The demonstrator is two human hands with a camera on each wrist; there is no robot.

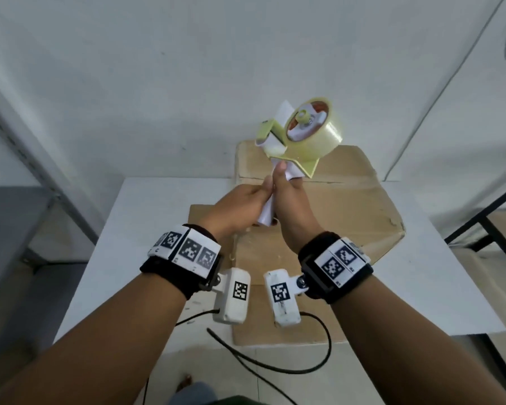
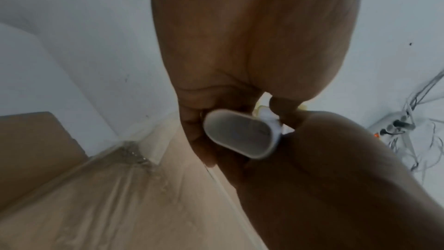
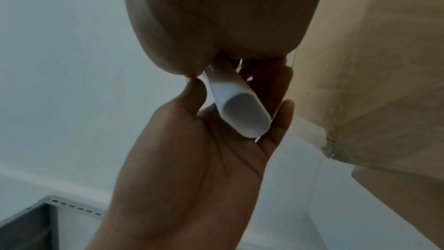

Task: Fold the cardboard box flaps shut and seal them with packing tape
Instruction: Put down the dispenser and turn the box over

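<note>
A tape dispenser [image 1: 301,133] with a yellow-green frame and a clear tape roll is raised above the cardboard box [image 1: 348,206]. Both hands hold its white handle [image 1: 268,210]. My left hand [image 1: 265,188] wraps the handle from the left, thumb and fingers curled round it. My right hand [image 1: 287,182] grips it from the right, thumb pointing up toward the frame. The handle's hollow end [image 2: 238,136] shows in the left wrist view and, as the handle's end [image 3: 245,115], in the right wrist view. The box top [image 2: 96,197] lies flat with glossy clear tape across it.
The box stands on a white table [image 1: 146,229] against a white wall. A grey metal rack [image 1: 41,171] is at the left and a black frame [image 1: 479,223] at the right. Black cables [image 1: 275,366] hang from the wrist cameras. A power strip [image 2: 394,124] lies by the wall.
</note>
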